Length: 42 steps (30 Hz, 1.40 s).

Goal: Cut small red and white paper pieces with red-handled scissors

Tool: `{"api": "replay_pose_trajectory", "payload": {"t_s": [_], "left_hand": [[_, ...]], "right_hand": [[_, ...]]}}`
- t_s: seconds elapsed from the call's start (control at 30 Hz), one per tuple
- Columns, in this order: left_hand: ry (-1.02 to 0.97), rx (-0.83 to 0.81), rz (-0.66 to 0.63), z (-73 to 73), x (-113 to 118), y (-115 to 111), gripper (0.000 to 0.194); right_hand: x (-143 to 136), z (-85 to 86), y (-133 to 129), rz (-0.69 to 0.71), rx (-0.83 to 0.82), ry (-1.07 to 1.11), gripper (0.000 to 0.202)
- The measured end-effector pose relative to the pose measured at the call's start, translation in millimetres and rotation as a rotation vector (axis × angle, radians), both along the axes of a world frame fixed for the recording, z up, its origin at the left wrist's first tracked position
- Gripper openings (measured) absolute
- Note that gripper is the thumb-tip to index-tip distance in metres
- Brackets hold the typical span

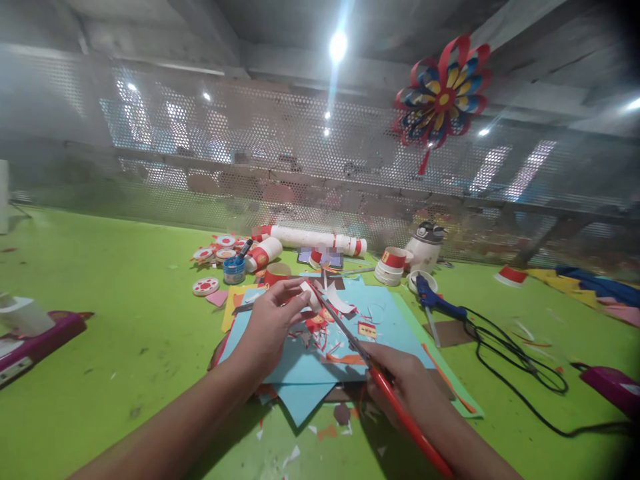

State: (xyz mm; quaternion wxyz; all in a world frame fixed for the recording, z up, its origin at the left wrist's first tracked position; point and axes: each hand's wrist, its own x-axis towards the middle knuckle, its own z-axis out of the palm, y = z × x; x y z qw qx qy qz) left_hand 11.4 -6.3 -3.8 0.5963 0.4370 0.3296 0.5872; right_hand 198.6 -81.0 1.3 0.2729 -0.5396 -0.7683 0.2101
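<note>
You could read no text, brand or number. On the blue paper (pixel 400 333), the small yellow card (pixel 367 330) bore dark marks too small for you to make out. The label on the blue jar (pixel 234 271), beyond the paper's far left corner, and the pale one on the magenta box (pixel 611 388), right of the paper, were too blurred.

Red-handled scissors (pixel 353 341), slanted, apparently against a small white-and-red paper piece (pixel 311 296)

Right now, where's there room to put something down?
The biggest nearly bare patch is the green table between the purple power strip and left forearm. A smaller one lies between the right forearm and black cord. The blue paper is crowded with paper bits.
</note>
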Motion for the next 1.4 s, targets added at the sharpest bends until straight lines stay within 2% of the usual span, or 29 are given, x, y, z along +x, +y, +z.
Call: {"api": "replay_pose_trajectory", "payload": {"t_s": [0.33, 0.6, 0.9, 1.27, 1.4], "left_hand": [[-0.024, 0.042, -0.023, -6.5, 0, 3, 0.028], [0.009, 0.038, 0.012, -3.6, 0, 2, 0.028], [0.023, 0.027, 0.018, -1.8, 3, -2, 0.029], [0.029, 0.060, 0.017, -3.5, 3, -2, 0.029], [0.024, 0.057, 0.018, -3.2, 4, -2, 0.030]], "right_hand": [[0, -8.0, -1, -0.009, 0.056, 0.011, 0.037], [0, -6.0, -1, -0.006, 0.075, -0.004, 0.034], [-3, 2.4, -2, -0.022, -0.075, 0.061, 0.026], [0, -7.9, -1, -0.015, 0.036, -0.012, 0.031], [-1, -10.0, -1, -0.006, 0.005, 0.027, 0.026]]}}
